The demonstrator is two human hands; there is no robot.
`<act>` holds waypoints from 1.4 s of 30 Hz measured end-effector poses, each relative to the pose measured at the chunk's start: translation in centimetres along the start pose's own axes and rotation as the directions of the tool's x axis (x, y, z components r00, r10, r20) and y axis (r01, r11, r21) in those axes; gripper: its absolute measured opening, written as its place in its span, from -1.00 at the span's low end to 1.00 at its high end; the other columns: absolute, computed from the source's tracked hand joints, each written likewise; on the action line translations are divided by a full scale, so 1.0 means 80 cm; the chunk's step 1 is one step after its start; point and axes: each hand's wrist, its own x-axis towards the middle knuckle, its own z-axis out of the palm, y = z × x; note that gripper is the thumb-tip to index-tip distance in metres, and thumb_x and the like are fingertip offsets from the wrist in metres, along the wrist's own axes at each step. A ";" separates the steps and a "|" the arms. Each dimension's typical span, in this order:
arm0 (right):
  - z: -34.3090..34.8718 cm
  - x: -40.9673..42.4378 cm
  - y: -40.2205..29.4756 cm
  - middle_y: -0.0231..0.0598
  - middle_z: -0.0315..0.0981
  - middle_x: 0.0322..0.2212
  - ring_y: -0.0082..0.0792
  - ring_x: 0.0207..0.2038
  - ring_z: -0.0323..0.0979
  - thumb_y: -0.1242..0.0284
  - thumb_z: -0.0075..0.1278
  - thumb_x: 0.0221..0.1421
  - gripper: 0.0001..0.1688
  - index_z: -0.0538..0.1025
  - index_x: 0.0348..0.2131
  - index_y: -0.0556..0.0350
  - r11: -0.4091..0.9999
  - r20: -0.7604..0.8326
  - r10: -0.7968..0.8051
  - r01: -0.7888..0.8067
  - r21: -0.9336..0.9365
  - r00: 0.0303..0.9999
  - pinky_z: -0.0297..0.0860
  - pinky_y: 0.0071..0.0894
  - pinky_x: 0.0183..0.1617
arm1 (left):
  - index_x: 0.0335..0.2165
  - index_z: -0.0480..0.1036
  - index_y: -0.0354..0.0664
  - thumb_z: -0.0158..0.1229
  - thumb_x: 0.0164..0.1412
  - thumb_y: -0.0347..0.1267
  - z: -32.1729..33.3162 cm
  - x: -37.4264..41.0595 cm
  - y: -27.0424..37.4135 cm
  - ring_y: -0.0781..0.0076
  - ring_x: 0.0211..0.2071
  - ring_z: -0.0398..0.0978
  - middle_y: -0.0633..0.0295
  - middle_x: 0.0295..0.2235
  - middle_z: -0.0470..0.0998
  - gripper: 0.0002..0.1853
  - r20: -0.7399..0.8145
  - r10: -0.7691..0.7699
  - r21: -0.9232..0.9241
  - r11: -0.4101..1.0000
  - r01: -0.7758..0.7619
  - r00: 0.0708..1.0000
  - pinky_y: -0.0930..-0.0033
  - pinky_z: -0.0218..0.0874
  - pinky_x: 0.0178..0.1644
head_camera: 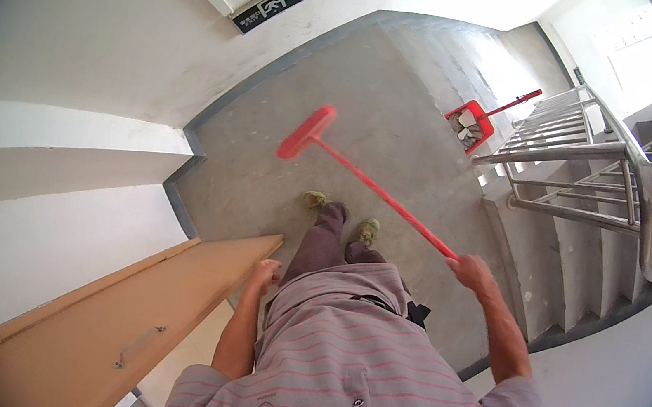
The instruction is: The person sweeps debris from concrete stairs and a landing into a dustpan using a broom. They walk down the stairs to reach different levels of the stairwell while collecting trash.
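My right hand [472, 273] grips the upper end of a red broom handle [389, 200], out to the right of my body. The handle slants away to the upper left and ends in a red broom head [307, 132], slightly blurred, over the grey concrete floor [368, 84] beyond my feet. Whether its bristles touch the floor I cannot tell. My left hand [265, 272] hangs beside my left thigh near the wooden door's edge, its fingers loosely curled and apart, with nothing seen in them. A red long-handled dustpan [485, 128] with grey debris and pale scraps in it stands near the stair railing.
Stairs lead down at the right, beside a metal railing [590, 147]; more steps [445, 64] lie at the upper right. A wooden door [118, 305] with a metal handle [138, 347] stands ajar at my left. An exit sign [271, 3] is on the wall.
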 end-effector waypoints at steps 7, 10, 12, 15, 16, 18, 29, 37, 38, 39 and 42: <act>0.056 0.125 -0.173 0.04 0.49 -0.42 0.01 -0.31 0.47 -0.02 -0.19 0.09 -0.41 0.56 -0.41 0.12 0.969 -0.045 -0.224 0.217 -0.119 0.974 0.37 -0.06 -0.27 | -0.33 0.44 -0.21 0.02 0.08 -0.31 -0.013 -0.035 -0.042 0.39 -0.57 0.36 0.22 -0.46 0.45 -0.78 -0.101 -0.006 -0.126 0.992 -0.007 0.995 0.31 0.33 -0.48; 0.047 0.136 -0.137 0.00 0.50 -0.42 -0.02 -0.30 0.47 -0.03 -0.19 0.08 -0.40 0.57 -0.42 0.12 0.968 0.000 -0.174 0.171 -0.183 0.985 0.37 -0.07 -0.25 | -0.31 0.43 -0.18 0.03 0.08 -0.33 -0.013 -0.038 -0.063 0.43 -0.58 0.35 0.29 -0.53 0.43 -0.80 -0.147 0.038 -0.219 0.973 -0.070 0.988 0.32 0.29 -0.52; 0.020 0.122 -0.072 -0.07 0.51 -0.40 -0.04 -0.28 0.47 -0.07 -0.19 0.07 -0.40 0.57 -0.39 0.06 0.955 0.069 -0.056 0.073 -0.286 0.996 0.38 -0.12 -0.24 | -0.34 0.46 -0.18 0.01 0.09 -0.32 -0.013 -0.033 -0.084 0.33 -0.55 0.40 0.22 -0.51 0.48 -0.80 -0.125 -0.017 -0.196 0.981 -0.007 0.992 0.24 0.29 -0.50; -0.029 0.069 0.041 -0.10 0.52 -0.37 -0.04 -0.26 0.47 -0.12 -0.21 0.04 -0.39 0.57 -0.30 -0.04 0.938 -0.003 0.063 -0.061 -0.341 0.998 0.36 -0.10 -0.19 | -0.39 0.50 -0.19 -0.02 0.10 -0.31 -0.021 -0.015 -0.116 0.16 -0.46 0.46 0.07 -0.43 0.51 -0.78 0.053 0.469 0.511 0.746 -0.427 0.882 0.16 0.30 -0.42; -0.047 0.056 0.071 -0.09 0.52 -0.37 -0.04 -0.25 0.46 -0.11 -0.20 0.04 -0.39 0.57 -0.29 -0.04 0.920 0.036 0.194 -0.169 -0.352 0.980 0.36 -0.11 -0.17 | -0.40 0.51 -0.20 -0.03 0.10 -0.31 -0.024 -0.008 -0.124 0.11 -0.43 0.48 0.02 -0.40 0.52 -0.76 0.247 0.544 0.756 0.409 -0.510 0.802 0.13 0.30 -0.38; -0.071 0.018 0.123 -0.08 0.52 -0.40 -0.04 -0.27 0.47 -0.09 -0.18 0.03 -0.40 0.58 -0.35 0.01 0.905 -0.108 0.254 -0.276 -0.324 0.961 0.36 -0.11 -0.18 | -0.41 0.52 -0.19 -0.05 0.09 -0.30 -0.030 0.006 -0.128 0.07 -0.35 0.47 -0.05 -0.35 0.49 -0.74 0.190 0.418 0.772 0.495 -0.398 0.888 0.11 0.29 -0.33; -0.002 0.022 0.094 0.14 0.41 -0.53 0.09 -0.39 0.42 0.06 -0.12 0.04 -0.45 0.51 -0.47 0.25 0.974 -0.186 0.157 -0.122 0.190 0.970 0.28 -0.04 -0.29 | -0.27 0.42 -0.22 0.03 0.08 -0.31 0.007 0.023 0.076 0.32 -0.44 0.39 0.20 -0.38 0.44 -0.74 0.022 0.076 0.071 0.994 -0.077 0.997 0.28 0.32 -0.37; 0.115 0.111 -0.017 0.07 0.45 -0.29 0.11 -0.21 0.40 0.05 -0.16 0.07 -0.46 0.51 -0.33 0.19 0.866 -0.131 0.300 -0.213 0.452 0.945 0.33 -0.01 -0.15 | -0.25 0.38 -0.23 0.01 0.12 -0.34 0.041 0.035 0.210 0.39 -0.48 0.32 0.21 -0.34 0.43 -0.76 0.135 0.132 0.236 0.958 -0.162 0.982 0.28 0.34 -0.33; 0.128 0.091 0.001 0.08 0.46 -0.31 0.14 -0.23 0.40 0.06 -0.18 0.09 -0.47 0.52 -0.32 0.19 0.889 -0.147 0.292 -0.212 0.407 0.945 0.32 0.00 -0.17 | -0.25 0.38 -0.22 0.01 0.12 -0.34 0.043 0.044 0.219 0.40 -0.48 0.32 0.22 -0.34 0.43 -0.77 0.172 0.138 0.251 0.951 -0.178 0.975 0.28 0.35 -0.33; 0.142 0.067 0.017 0.04 0.48 -0.40 0.07 -0.35 0.43 0.05 -0.18 0.08 -0.46 0.51 -0.36 0.19 0.855 -0.180 0.295 -0.175 0.487 0.938 0.34 -0.04 -0.29 | -0.26 0.38 -0.22 0.01 0.12 -0.34 0.043 0.056 0.226 0.40 -0.47 0.33 0.23 -0.34 0.43 -0.77 0.185 0.128 0.272 0.946 -0.176 0.974 0.28 0.34 -0.33; 0.163 -0.021 0.047 -0.25 0.35 -0.70 -0.35 -0.70 0.30 0.03 -0.14 0.06 -0.49 0.47 -0.48 0.14 0.501 0.205 0.358 -0.372 0.781 0.911 0.22 -0.32 -0.66 | -0.29 0.40 -0.21 0.03 0.10 -0.33 0.029 0.098 0.241 0.41 -0.47 0.35 0.24 -0.37 0.44 -0.78 0.237 0.092 0.342 0.924 -0.172 0.967 0.32 0.33 -0.39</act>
